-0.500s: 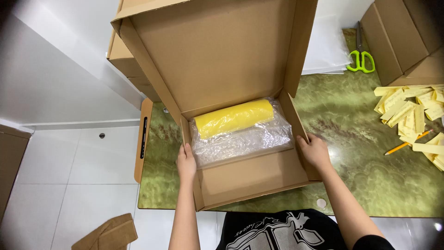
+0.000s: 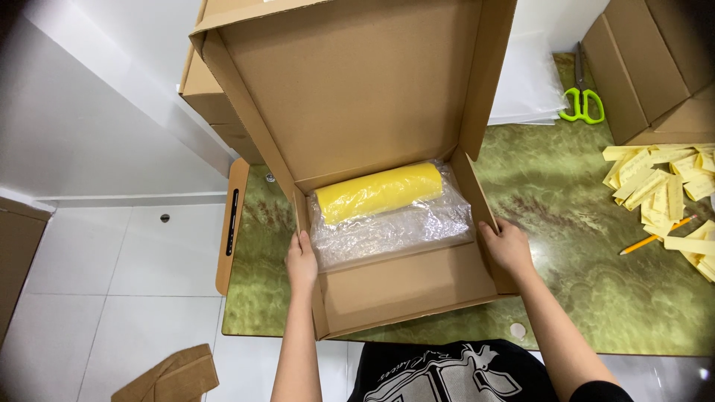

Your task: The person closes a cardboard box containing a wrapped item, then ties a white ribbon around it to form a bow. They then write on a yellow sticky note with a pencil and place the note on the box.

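You're working at a green marbled table [image 2: 566, 223]. Sitting on it: the open cardboard box [image 2: 402, 290] in front of you, green-handled scissors [image 2: 581, 93] at the far side, a pile of yellow paper strips [image 2: 663, 186] and a pencil [image 2: 655, 235] lying off to your right, more cardboard boxes [image 2: 648, 67] standing behind those.

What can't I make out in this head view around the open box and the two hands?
- Yellow roll: its ends and underside are veiled by bubble wrap.
- Left hand and right hand: fingertips hidden behind the cardboard box side walls.
- Table behind the box: blocked by the raised lid.
- Yellow paper strips: cut off by the right edge.
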